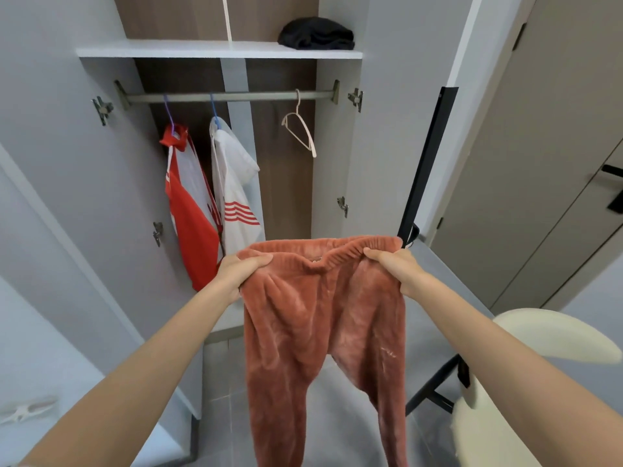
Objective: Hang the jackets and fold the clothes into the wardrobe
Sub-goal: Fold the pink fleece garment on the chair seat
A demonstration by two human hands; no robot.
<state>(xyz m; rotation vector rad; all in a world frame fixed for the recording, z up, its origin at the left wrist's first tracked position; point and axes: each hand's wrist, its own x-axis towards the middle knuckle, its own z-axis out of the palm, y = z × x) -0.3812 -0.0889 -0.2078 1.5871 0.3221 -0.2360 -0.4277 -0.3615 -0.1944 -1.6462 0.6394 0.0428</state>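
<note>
I hold a pair of fuzzy rust-pink trousers (323,325) up by the waistband in front of the open wardrobe. My left hand (241,269) grips the left end of the waistband and my right hand (396,266) grips the right end. Both legs hang down towards the floor. On the rail (229,96) hang a red and white jacket (190,203) and a white jacket with red stripes (236,193). An empty pale hanger (300,129) hangs further right. A folded black garment (317,33) lies on the top shelf (202,48).
The wardrobe doors stand open on both sides, the left door (67,163) close to my arm. A cream chair (526,365) with black legs stands at the lower right. A grey room door (556,163) is at the right. Grey tiles cover the floor.
</note>
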